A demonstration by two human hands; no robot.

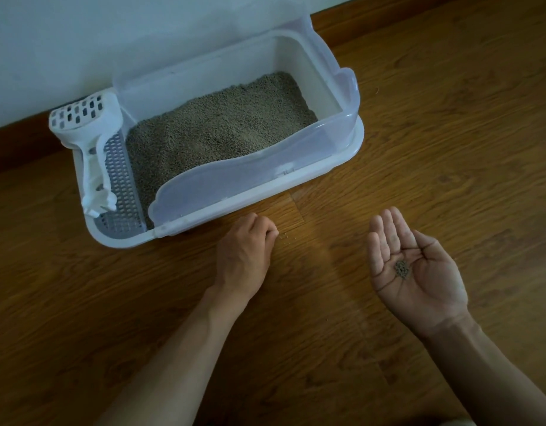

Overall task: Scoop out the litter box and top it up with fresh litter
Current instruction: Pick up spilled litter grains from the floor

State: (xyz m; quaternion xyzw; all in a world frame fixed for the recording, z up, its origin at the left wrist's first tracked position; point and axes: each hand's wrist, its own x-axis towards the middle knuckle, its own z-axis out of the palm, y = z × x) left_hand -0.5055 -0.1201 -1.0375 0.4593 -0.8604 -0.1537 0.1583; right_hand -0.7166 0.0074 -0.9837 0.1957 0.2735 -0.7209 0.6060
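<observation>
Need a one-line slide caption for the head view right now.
Left hand pinches stray grains off the floor beside the litter box; right hand, palm up, holds collected litter.

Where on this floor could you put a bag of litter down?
Bare wood floor lies right of the litter box, and more between the left hand and right hand. It is crowded left, where the scoop stands against the wall.

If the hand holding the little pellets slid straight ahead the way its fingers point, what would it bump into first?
Probably the litter box. The right hand lies palm up with pellets in it, fingers pointing toward the box's right end. Only bare floor shows between them, though it might just slip past that corner.
</observation>
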